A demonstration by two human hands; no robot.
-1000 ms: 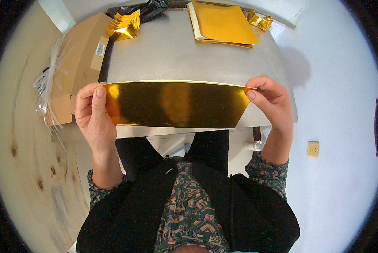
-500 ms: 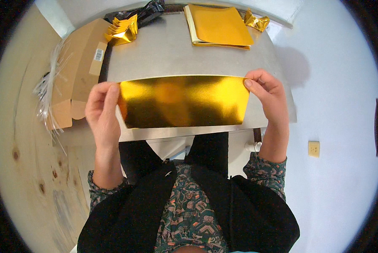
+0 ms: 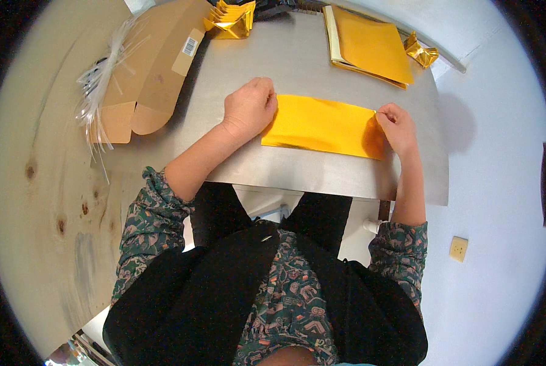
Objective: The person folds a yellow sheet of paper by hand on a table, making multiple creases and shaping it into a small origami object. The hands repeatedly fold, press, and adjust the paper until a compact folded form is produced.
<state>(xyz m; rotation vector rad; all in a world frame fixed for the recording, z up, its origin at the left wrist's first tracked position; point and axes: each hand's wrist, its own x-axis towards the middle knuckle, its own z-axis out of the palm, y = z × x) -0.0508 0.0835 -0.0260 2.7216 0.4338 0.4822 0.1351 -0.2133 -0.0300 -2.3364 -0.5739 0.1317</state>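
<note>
The gold sheet (image 3: 318,126) lay folded flat on the grey table (image 3: 321,55) at frame centre. The left hand (image 3: 248,108) pressed its left end with curled fingers, while the right hand (image 3: 396,126) pinched the right corner. A clean crease seemingly needed edges aligned and firm pressure along the fold.

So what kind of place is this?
Probably a small paper-craft table in a room. The hands press a gold paper sheet flat on a grey table, near a stack of gold sheets and a cardboard box.

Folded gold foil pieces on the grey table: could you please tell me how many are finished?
2 that I can tell: one folded gold foil piece at the table's far edge, possibly several stacked, and another right of the gold sheet stack.
</note>
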